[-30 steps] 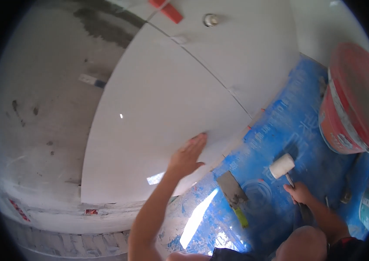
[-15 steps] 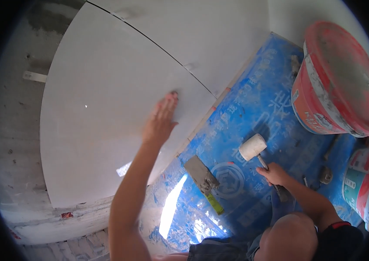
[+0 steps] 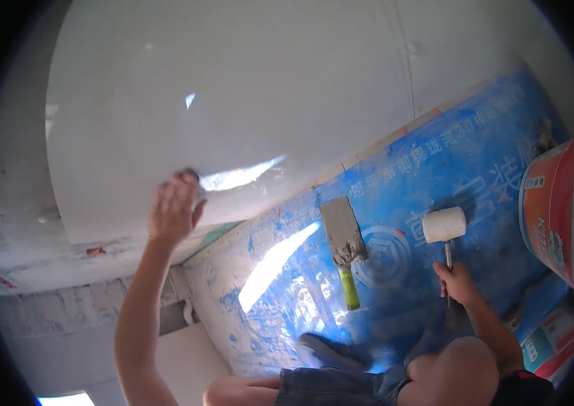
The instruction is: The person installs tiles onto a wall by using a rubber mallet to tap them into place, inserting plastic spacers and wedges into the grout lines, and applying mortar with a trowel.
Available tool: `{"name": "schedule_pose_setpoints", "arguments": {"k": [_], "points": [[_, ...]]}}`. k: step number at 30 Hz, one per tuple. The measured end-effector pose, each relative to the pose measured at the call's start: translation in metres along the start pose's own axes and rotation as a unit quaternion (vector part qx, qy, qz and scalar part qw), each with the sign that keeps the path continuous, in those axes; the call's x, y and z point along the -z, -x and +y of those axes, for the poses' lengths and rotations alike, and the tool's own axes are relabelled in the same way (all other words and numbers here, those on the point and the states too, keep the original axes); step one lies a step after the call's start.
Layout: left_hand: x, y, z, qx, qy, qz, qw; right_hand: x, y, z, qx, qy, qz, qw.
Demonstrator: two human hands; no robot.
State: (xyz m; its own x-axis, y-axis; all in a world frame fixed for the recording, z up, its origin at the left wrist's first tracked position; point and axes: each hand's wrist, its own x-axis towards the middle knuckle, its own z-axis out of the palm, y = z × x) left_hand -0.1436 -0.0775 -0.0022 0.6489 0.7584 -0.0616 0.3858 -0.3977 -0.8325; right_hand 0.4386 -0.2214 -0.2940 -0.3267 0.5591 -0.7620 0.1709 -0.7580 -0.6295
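A large pale glossy wall tile (image 3: 118, 135) fills the upper left. My left hand (image 3: 175, 210) lies against its lower part with fingers stretched out, holding nothing that I can see; the fingertips are slightly blurred. In my right hand (image 3: 457, 283), closed round the handle, is a mallet with a white head (image 3: 444, 224), held above the blue floor covering. Between my hands, a flat trowel with a green handle (image 3: 349, 287) lies on the covering, its blade (image 3: 341, 223) coated in grey mortar.
Blue printed sheeting (image 3: 395, 189) covers the floor along the tile's lower edge. To the right stands a red and orange bucket (image 3: 551, 210), with a second, green and red bucket (image 3: 537, 348) nearer me. A bare grey wall (image 3: 20, 183) borders the tile on the left.
My view has swung left, so the trowel and buckets appear further right. My left hand has moved away from the tile seam toward the lower left. My right hand still grips the mallet.
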Motion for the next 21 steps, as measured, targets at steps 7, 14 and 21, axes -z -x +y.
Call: {"name": "schedule_pose_setpoints", "arguments": {"k": [7, 14, 21], "points": [[0.089, -0.011, 0.102, -0.013, 0.226, -0.239, 0.944, -0.005, 0.002, -0.006, 0.001, 0.002, 0.041, 0.999], [0.107, 0.097, 0.171, 0.117, 0.537, -0.319, 0.772, 0.012, 0.003, -0.024, 0.08, 0.076, 0.132, 0.985], [0.017, 0.129, 0.212, 0.376, 0.571, -0.207, 0.7, 0.005, 0.036, -0.1, 0.168, 0.537, 0.215, 0.799]]}}
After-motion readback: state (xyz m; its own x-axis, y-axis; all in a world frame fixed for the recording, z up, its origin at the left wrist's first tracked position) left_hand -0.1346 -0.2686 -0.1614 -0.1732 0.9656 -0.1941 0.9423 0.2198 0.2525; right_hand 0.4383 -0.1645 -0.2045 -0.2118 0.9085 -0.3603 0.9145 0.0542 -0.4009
